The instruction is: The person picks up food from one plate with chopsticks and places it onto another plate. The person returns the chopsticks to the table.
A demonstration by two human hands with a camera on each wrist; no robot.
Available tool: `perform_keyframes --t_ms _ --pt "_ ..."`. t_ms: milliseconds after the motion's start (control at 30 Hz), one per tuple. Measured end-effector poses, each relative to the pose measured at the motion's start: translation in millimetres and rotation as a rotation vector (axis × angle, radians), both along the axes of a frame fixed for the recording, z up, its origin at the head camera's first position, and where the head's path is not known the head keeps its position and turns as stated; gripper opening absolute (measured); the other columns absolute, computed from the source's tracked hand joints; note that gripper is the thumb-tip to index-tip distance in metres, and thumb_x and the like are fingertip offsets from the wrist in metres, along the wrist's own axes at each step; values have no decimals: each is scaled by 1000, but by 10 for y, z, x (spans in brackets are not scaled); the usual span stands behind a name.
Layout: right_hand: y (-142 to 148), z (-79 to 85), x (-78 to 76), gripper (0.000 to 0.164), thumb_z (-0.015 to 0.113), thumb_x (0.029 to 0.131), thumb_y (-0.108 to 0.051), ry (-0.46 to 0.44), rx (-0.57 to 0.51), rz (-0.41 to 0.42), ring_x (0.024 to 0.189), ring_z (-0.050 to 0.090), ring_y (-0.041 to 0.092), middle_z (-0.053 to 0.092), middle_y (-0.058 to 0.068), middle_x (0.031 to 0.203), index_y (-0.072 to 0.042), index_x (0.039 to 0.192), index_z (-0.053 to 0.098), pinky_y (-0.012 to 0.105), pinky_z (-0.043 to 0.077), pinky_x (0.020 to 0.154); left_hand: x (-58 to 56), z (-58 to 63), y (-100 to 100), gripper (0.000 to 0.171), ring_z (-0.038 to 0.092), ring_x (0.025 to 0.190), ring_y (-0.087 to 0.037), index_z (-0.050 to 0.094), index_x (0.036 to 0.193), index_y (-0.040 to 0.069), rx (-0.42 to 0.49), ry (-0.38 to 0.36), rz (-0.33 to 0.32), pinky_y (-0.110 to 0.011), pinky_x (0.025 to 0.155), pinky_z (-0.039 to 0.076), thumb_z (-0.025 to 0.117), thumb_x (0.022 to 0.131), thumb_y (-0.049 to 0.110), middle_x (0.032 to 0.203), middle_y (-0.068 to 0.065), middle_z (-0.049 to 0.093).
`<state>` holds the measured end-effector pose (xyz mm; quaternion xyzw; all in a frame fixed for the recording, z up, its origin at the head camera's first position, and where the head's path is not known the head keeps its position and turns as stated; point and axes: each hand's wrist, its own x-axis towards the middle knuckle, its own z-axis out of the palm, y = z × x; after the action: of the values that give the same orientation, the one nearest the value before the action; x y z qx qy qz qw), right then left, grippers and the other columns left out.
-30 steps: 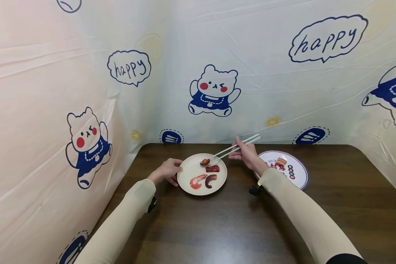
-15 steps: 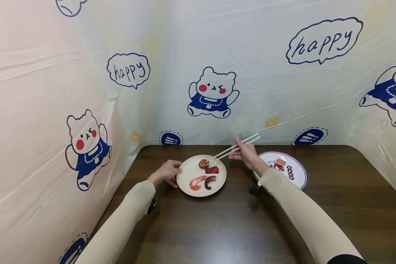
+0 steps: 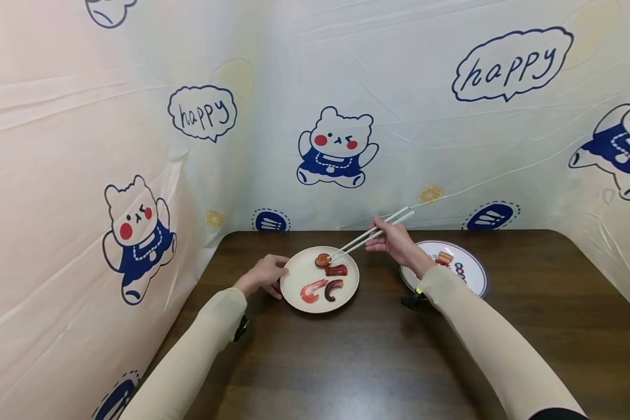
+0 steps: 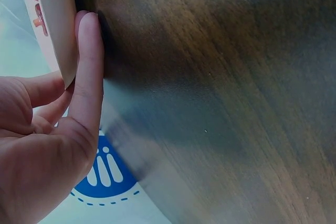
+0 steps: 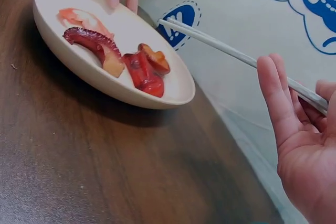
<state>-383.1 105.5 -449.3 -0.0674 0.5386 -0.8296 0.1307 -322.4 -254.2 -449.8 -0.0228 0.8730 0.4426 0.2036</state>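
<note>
The left hand (image 3: 265,273) gripped the cream plate (image 3: 295,277) by its left rim, the thumb on top and a finger running along the outside of the wall, as the left-wrist view showed. The plate sat near the far edge of the bench (image 3: 315,361), nearer the far left corner than the far right one. Four pieces of food lay in it: a round mushroom (image 3: 322,260) toward the far side, a red piece (image 3: 336,270) just nearer and to its right, and, toward the near side, a shrimp (image 3: 311,292) with a dark tentacle (image 3: 332,290) just to its right. The right hand (image 3: 396,240) held a pair of pale chopsticks (image 5: 226,49), reaching from the right toward the far part of the plate; in the right-wrist view their tips were close together and hung above the food, apart from it, with the mushroom lying beside the red piece. To the right, also near the far edge, stood a white plate (image 3: 473,279) with a blue rim, a layered chunk (image 3: 444,258) on it and the right forearm across part of it. Behind the far edge hung a pale cloth (image 3: 273,146) printed with bears.
</note>
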Motion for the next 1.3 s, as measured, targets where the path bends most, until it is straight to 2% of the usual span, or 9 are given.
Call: perform_keyframes --t_ms 100,400,600,700,833,1033,1300 --pt "24 55 19 35 51 114 -25 18 31 13 60 73 21 69 13 75 4 100 63 38 67 65 -3 -4 1 45 73 64 -28 49 154 0 1 3 -2 -40 59 66 52 110 8 94 -21 68" --pt "65 145 95 37 53 112 -29 53 135 26 54 71 21 67 13 71 6 102 60 40 66 59 8 6 1 45 73 64 -29 49 154 1 8 0 3 -42 59 66 53 110 8 94 -21 69" --pt "107 161 130 38 53 112 -31 46 149 23 49 66 16 62 9 71 0 95 66 29 61 48 14 12 10 45 73 64 -29 49 155 1 12 -2 7 -42 58 66 52 110 7 95 -22 68" --pt "134 165 144 40 52 113 -31 51 144 22 48 64 15 60 7 72 3 97 67 26 58 45 17 14 9 45 73 64 -29 49 155 1 10 0 6 -42 58 66 52 110 7 96 -22 68" --pt "175 165 157 44 50 113 -32 60 125 47 50 65 16 60 8 73 8 100 64 27 59 46 17 10 4 45 73 65 -29 48 155 1 3 3 2 -41 58 66 52 110 8 96 -21 68" --pt "227 189 196 44 51 113 -34 73 112 104 52 66 18 62 11 73 5 98 64 30 61 50 15 14 4 45 73 66 -29 48 155 1 1 5 -2 -41 58 66 52 110 8 96 -22 68" --pt "256 216 240 42 51 113 -31 89 114 121 52 68 19 66 13 68 5 96 65 32 63 52 3 3 -7 46 73 67 -29 47 156 2 -5 -2 -4 -41 59 66 52 110 9 97 -22 67"
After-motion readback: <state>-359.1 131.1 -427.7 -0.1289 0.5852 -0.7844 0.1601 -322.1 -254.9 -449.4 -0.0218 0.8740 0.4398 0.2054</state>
